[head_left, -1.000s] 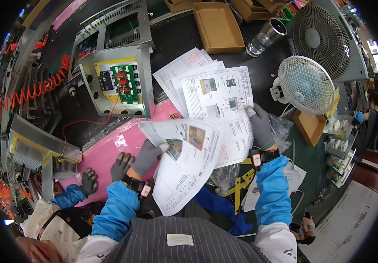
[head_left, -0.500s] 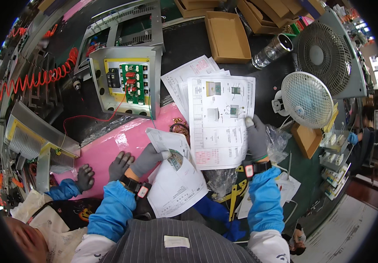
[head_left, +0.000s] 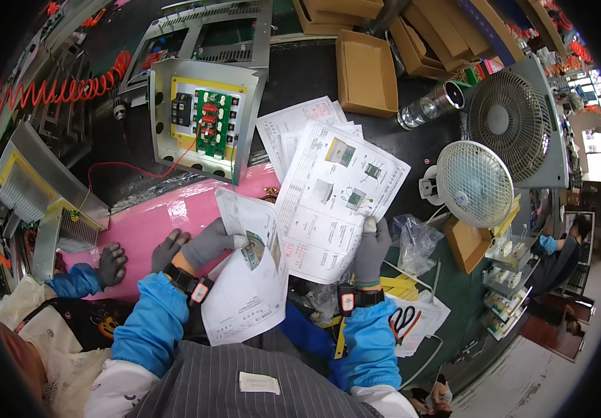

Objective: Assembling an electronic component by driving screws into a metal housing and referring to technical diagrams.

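While the left hand [head_left: 206, 244] pinches a folded printed sheet [head_left: 248, 279] near the body, the right hand [head_left: 371, 249] grips an illustrated sheet [head_left: 335, 198], apparently thumb-on-top, farther right.

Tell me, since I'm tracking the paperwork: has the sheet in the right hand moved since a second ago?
Yes. The right hand has lifted its sheet up off the left-hand sheet, toward the small white fan.

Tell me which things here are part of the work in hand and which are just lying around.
In hand:
- left hand holding a folded white printed sheet
- right hand holding a white sheet with small pictures

Lying about:
- white round desk fan
- flat brown cardboard tray
- grey metal box with green circuit board
- red-handled scissors
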{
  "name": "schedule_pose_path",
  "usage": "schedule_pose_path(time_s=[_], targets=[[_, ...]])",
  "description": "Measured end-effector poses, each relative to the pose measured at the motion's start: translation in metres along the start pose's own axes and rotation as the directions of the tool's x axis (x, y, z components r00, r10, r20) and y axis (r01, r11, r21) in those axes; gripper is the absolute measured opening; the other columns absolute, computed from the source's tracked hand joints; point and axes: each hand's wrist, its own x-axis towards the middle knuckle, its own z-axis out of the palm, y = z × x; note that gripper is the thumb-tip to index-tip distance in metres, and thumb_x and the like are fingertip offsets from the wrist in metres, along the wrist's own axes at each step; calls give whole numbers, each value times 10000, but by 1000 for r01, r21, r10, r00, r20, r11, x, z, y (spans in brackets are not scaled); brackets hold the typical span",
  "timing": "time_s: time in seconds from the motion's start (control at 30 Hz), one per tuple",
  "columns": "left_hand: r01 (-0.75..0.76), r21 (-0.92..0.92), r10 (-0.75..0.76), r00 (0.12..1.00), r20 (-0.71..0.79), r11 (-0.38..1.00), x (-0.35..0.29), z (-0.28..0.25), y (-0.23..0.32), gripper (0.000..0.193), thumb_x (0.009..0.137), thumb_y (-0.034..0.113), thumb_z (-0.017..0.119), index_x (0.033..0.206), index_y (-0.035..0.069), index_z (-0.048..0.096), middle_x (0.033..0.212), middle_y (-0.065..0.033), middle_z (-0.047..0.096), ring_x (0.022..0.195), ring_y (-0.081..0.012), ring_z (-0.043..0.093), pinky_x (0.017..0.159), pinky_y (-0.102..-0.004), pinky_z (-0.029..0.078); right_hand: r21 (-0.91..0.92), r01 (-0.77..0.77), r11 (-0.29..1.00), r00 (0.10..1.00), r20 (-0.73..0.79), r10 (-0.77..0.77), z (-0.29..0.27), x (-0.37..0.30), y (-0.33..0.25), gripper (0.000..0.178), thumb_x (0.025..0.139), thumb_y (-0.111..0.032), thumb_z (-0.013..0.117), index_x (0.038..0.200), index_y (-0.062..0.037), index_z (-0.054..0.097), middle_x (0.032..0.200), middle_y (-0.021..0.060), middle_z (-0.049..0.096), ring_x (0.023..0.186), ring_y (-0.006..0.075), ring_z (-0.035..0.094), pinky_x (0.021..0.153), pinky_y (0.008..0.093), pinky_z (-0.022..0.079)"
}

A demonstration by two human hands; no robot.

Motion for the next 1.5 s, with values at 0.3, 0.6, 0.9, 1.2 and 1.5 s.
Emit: schedule_pose_path(time_s=[0.3,0.6,0.9,1.2,1.5], targets=[[-6,27,4,997,76,1000,-4,-8,1,531,836,189,739,1307,15,565,1148,-68,677,1056,-173,634,962,-325,480,62,17,998,995,-94,-11,26,-13,-12,299,1038,-211,508,1162,43,608,1009,73,658,884,110,569,771,263,483],[-27,106,-2,965,264,994,-22,-13,22,389,938,170,631,1287,0,600,1266,-125,643,1143,-186,604,1029,-353,448,60,-77,995,987,-136,85,19,-9,45,234,1014,-211,536,1109,-8,600,1029,89,632,941,181,593,852,337,504],[-14,135,12,1000,21,991,-13,-14,-4,558,846,272,742,1266,-67,601,1227,-115,663,1109,-182,608,977,-305,447,72,-143,987,990,21,142,13,-10,15,388,1050,-220,449,1311,60,506,1250,194,579,1061,270,590,917,378,512],[-6,143,3,1000,21,990,-10,-29,-6,527,828,221,761,1248,-64,619,1184,-114,683,1067,-172,627,964,-295,457,121,-156,980,987,54,151,31,-10,13,383,1052,-209,431,1328,50,490,1275,187,566,1075,254,583,926,363,505],[56,406,-24,996,-84,912,-14,-24,-14,507,818,317,767,1161,-42,664,1052,-79,703,963,-150,613,863,-311,483,217,-104,971,994,55,95,21,-23,5,427,1042,-232,442,1365,47,464,1363,203,526,1161,281,566,1002,395,473]])
